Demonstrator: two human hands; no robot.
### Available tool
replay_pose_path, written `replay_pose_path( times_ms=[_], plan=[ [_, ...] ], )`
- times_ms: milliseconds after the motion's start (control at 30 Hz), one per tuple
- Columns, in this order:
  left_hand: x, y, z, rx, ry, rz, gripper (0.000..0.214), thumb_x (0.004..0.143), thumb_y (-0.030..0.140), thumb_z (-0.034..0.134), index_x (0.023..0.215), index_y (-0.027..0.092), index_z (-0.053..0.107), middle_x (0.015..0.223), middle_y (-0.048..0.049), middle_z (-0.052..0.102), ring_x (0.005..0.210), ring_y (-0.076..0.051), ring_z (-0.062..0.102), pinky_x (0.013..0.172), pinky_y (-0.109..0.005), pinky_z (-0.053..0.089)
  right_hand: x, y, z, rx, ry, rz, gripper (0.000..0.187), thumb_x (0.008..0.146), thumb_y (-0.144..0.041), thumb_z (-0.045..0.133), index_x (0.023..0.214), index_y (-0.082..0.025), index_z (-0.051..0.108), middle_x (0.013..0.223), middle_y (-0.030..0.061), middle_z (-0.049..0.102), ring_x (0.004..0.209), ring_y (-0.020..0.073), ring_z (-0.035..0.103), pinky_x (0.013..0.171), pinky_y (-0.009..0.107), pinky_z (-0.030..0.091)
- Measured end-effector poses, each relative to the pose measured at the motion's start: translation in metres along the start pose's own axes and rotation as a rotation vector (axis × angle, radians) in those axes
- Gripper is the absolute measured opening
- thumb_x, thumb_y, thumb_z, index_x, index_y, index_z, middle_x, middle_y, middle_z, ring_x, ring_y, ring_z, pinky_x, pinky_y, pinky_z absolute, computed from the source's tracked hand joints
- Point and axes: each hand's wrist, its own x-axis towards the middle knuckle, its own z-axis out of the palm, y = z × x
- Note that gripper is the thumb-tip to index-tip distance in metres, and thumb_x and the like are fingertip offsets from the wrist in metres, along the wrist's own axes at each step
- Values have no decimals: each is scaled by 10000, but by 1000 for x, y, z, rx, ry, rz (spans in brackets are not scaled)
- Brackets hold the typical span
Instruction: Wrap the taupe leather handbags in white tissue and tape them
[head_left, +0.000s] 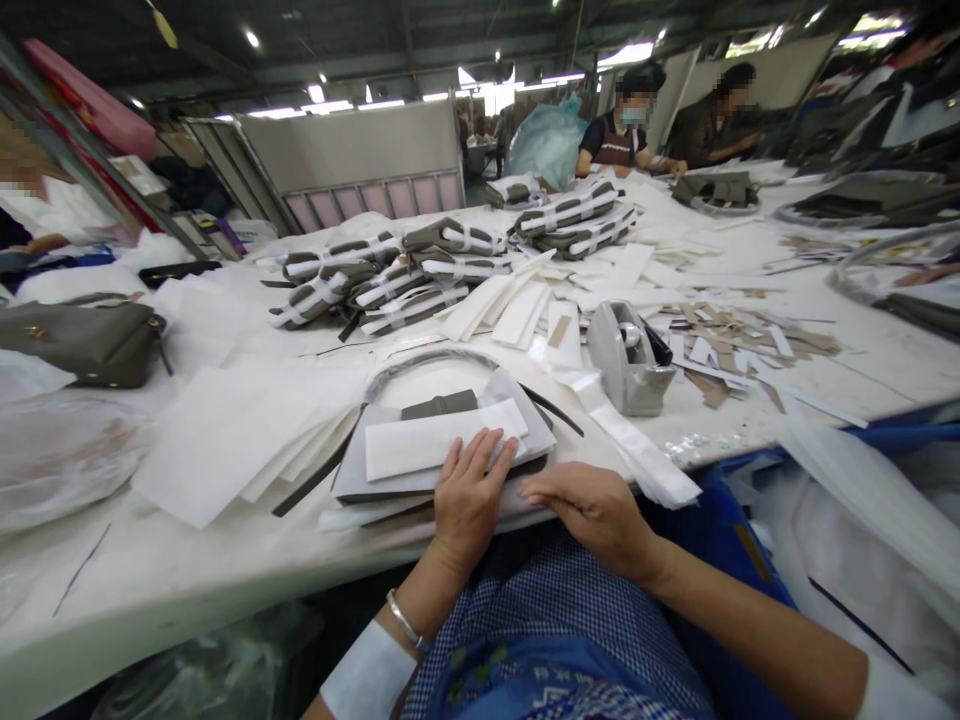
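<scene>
A dark handbag [352, 490] lies flat in front of me, its plastic-wrapped handle [427, 356] arching away at the far side. Pale tissue paper and a folded white foam strip [412, 447] cover most of it. My left hand [471, 490] rests on the right end of that strip with its fingers stretched out. Close to the bag's near right corner, the fingers of my right hand [592, 508] are curled together in a pinch. Whatever they hold, if anything, is hidden. Dark straps stick out on both sides of the bag.
A grey tape dispenser [628, 360] stands right of the bag, near paper scraps [720, 345]. White paper sheets [225, 430] lie to the left. Wrapped bags [420, 265] are piled behind. A blue-lined bin [750, 530] is at the right. Co-workers [619, 140] sit across the table.
</scene>
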Motion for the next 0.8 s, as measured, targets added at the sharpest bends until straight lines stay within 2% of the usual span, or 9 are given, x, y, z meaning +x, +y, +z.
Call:
replay_pose_path(
  times_ms=[133, 233, 333, 433, 500, 567, 700, 800],
  plan=[
    [-2, 0, -2, -26, -25, -17, 460, 910, 135, 616, 1350, 254, 550, 1250, -80, 632, 1164, -247, 581, 1100, -472, 420, 29, 7, -4, -115, -36, -48, 131, 947, -242, 610, 920, -246, 739, 884, -21, 773, 817, 155, 723, 790, 266, 547],
    [-3, -1, -2, -55, -1, -7, 405, 908, 108, 605, 1298, 214, 576, 1159, -65, 653, 1079, -224, 601, 1095, -431, 432, 48, 15, -4, -217, -42, -73, 161, 950, -301, 609, 900, -250, 753, 859, -21, 774, 782, 165, 724, 758, 275, 540],
    [-2, -3, -2, -67, 37, -8, 265, 917, 91, 578, 1167, 168, 624, 1074, -61, 664, 997, -204, 614, 1067, -382, 456, 65, 23, 0, -259, -70, -25, 172, 943, -306, 614, 868, -259, 761, 855, -35, 775, 792, 166, 725, 753, 272, 532],
    [0, -4, -4, -75, 56, -20, 177, 934, 111, 553, 1089, 156, 626, 1017, -72, 665, 936, -203, 619, 972, -348, 516, 78, 32, 5, -256, -129, 74, 160, 923, -267, 635, 822, -269, 759, 854, -51, 773, 819, 161, 720, 773, 270, 521],
    [1, -5, -5, -88, 61, -24, 164, 951, 134, 526, 1088, 154, 615, 1001, -83, 667, 918, -213, 622, 890, -337, 548, 84, 39, 9, -272, -190, 106, 129, 901, -244, 661, 810, -263, 751, 855, -43, 769, 828, 167, 709, 803, 288, 509],
    [1, -6, -6, -105, 80, -28, 172, 968, 158, 499, 1106, 142, 600, 998, -93, 673, 923, -224, 627, 849, -334, 559, 88, 46, 12, -291, -260, 80, 91, 874, -223, 695, 801, -248, 742, 835, -25, 758, 855, 183, 686, 833, 313, 499],
    [-1, -8, -6, -140, 80, -25, 231, 971, 152, 491, 1185, 132, 578, 1013, -93, 677, 935, -215, 630, 881, -336, 557, 95, 54, 15, -291, -347, -6, 66, 820, -199, 748, 761, -225, 734, 902, 22, 711, 935, 210, 605, 873, 352, 494],
    [0, -10, -7, -152, 30, 24, 274, 953, 126, 523, 1215, 164, 593, 1045, -86, 677, 934, -206, 628, 909, -349, 558, 103, 57, 15, -256, -418, 27, 66, 795, -171, 759, 758, -217, 730, 965, 34, 667, 942, 198, 583, 870, 341, 502]
  ],
)
